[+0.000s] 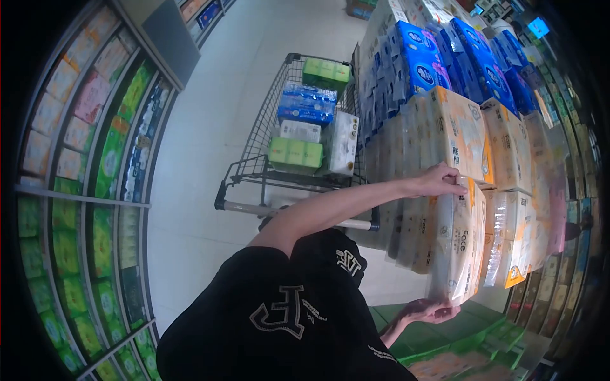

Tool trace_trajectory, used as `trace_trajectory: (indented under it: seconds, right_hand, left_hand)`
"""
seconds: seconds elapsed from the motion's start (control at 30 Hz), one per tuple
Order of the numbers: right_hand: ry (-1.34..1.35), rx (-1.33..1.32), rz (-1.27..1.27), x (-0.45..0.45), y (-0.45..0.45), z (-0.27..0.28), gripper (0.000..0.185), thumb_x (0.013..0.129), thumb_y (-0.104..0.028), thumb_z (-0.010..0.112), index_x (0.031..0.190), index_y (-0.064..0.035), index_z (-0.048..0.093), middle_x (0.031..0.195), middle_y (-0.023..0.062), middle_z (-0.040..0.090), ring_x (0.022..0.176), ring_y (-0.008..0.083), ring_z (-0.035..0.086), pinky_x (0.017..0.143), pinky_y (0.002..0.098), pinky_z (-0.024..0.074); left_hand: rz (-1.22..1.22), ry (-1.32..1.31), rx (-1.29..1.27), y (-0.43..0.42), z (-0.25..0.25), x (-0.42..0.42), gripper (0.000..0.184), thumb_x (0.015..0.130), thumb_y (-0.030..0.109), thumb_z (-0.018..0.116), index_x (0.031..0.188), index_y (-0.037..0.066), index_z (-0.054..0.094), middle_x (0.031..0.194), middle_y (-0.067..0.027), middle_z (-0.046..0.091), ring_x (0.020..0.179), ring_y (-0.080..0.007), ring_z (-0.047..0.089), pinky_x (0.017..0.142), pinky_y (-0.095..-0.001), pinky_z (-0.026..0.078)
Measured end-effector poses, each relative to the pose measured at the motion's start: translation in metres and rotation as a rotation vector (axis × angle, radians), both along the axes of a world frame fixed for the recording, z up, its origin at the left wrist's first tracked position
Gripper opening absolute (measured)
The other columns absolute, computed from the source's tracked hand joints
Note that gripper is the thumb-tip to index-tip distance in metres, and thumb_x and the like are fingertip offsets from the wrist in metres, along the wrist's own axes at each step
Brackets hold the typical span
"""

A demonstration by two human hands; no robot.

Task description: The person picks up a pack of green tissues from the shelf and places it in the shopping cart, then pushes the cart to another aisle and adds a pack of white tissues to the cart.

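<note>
An orange-and-white tissue pack marked "Face" [467, 244] stands on end at the front of a tall stack, held between my two hands. My left hand [438, 180] grips its upper end, with the fingers bent over the edge. At the lower end, my right hand [429, 312] has its fingers curled under the pack's corner. More orange-and-white packs [456, 130] sit directly above it and to its right. Both forearms are bare below black sleeves.
A wire shopping cart [254, 130] left of the stack holds green packs [295, 152], blue packs [307, 105] and white packs [344, 143]. Blue packs [426, 60] top the stack. Shelves [82, 197] of packs line the left side. Green crates [438, 333] lie below my right hand.
</note>
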State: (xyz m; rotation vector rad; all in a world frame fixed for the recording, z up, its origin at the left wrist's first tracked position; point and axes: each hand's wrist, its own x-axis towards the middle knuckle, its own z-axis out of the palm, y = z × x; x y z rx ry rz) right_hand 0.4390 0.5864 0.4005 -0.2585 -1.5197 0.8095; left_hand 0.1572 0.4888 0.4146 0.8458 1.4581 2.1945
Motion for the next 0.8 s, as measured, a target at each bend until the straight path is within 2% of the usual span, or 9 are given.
trace_trajectory:
  seconds: [0.1,0.33,0.53,0.6,0.67,0.7,0.73,0.77,0.8]
  right_hand:
    - [0.108,0.001,-0.065,0.008,0.011,0.022,0.031,0.099,-0.027,0.055,0.110,0.0003,0.049,0.112,0.0114,0.047,0.107,0.0233,0.049,0.099,0.0401,0.0379]
    - [0.220,0.121,-0.087,-0.002,-0.010,0.074,0.027,0.099,-0.027,0.049,0.096,-0.0004,0.051,0.108,0.0117,0.048,0.104,0.0232,0.052,0.092,0.0405,0.0447]
    - [0.147,0.101,0.033,-0.031,-0.042,0.093,0.032,0.099,-0.030,0.049,0.097,0.0016,0.053,0.109,0.0155,0.053,0.098,0.0243,0.056,0.088,0.0406,0.0466]
    - [0.130,0.024,0.037,-0.060,-0.071,0.094,0.038,0.098,-0.034,0.049,0.099,0.0036,0.053,0.110,0.0163,0.055,0.097,0.0247,0.056,0.085,0.0404,0.0470]
    - [-0.031,0.017,0.112,-0.076,-0.067,0.074,0.031,0.101,-0.026,0.045,0.100,0.0035,0.054,0.110,0.0177,0.056,0.099,0.0240,0.054,0.087,0.0403,0.0443]
    - [-0.031,-0.038,0.258,-0.098,-0.094,0.077,0.025,0.102,-0.021,0.042,0.095,0.0007,0.053,0.104,0.0144,0.057,0.091,0.0196,0.053,0.085,0.0356,0.0435]
    - [-0.159,-0.049,0.447,-0.109,-0.090,0.061,0.020,0.101,-0.017,0.044,0.089,-0.0024,0.050,0.093,0.0065,0.052,0.079,0.0111,0.047,0.075,0.0255,0.0403]
    - [-0.240,-0.155,0.568,-0.131,-0.102,0.053,0.017,0.100,-0.013,0.046,0.086,-0.0044,0.047,0.085,0.0003,0.044,0.071,0.0050,0.037,0.065,0.0193,0.0315]
    - [-0.342,-0.082,0.764,-0.155,-0.110,0.049,0.015,0.100,-0.013,0.049,0.086,-0.0058,0.048,0.081,-0.0034,0.038,0.070,0.0027,0.033,0.061,0.0192,0.0262]
  left_hand:
    - [0.028,0.092,0.019,-0.014,0.020,0.020,0.037,0.079,0.040,0.075,0.083,0.007,0.060,0.111,-0.0127,0.052,0.119,-0.0260,0.046,0.101,-0.0354,0.037]
    - [0.130,0.273,0.123,-0.082,0.046,0.044,0.034,0.076,0.032,0.079,0.081,0.005,0.059,0.117,-0.0139,0.054,0.119,-0.0270,0.049,0.101,-0.0367,0.039]
    - [0.507,0.509,-0.004,-0.190,0.057,0.060,0.023,0.079,0.019,0.077,0.082,0.004,0.060,0.124,-0.0141,0.055,0.118,-0.0237,0.053,0.101,-0.0383,0.041]
    - [0.527,0.373,0.044,-0.220,0.050,0.058,0.018,0.081,0.014,0.075,0.086,0.004,0.062,0.126,-0.0140,0.054,0.116,-0.0212,0.054,0.101,-0.0370,0.041]
    - [0.721,0.415,-0.063,-0.252,0.038,0.054,0.023,0.082,0.018,0.076,0.093,0.002,0.063,0.118,-0.0121,0.058,0.107,-0.0190,0.059,0.094,-0.0324,0.046]
    - [0.734,0.301,-0.060,-0.267,0.028,0.052,0.026,0.082,0.017,0.075,0.100,0.001,0.063,0.112,-0.0100,0.060,0.104,-0.0175,0.059,0.090,-0.0319,0.048]
    - [0.748,0.187,-0.057,-0.281,0.017,0.050,0.031,0.083,0.016,0.075,0.106,0.000,0.063,0.105,-0.0080,0.063,0.100,-0.0159,0.060,0.087,-0.0314,0.049]
    - [0.787,0.092,-0.132,-0.296,0.006,0.049,0.033,0.084,0.016,0.074,0.110,0.000,0.062,0.100,-0.0067,0.064,0.095,-0.0145,0.061,0.081,-0.0297,0.050]
    - [0.824,-0.004,-0.205,-0.309,-0.006,0.049,0.035,0.085,0.016,0.073,0.114,0.000,0.061,0.095,-0.0054,0.065,0.090,-0.0130,0.062,0.075,-0.0280,0.051]
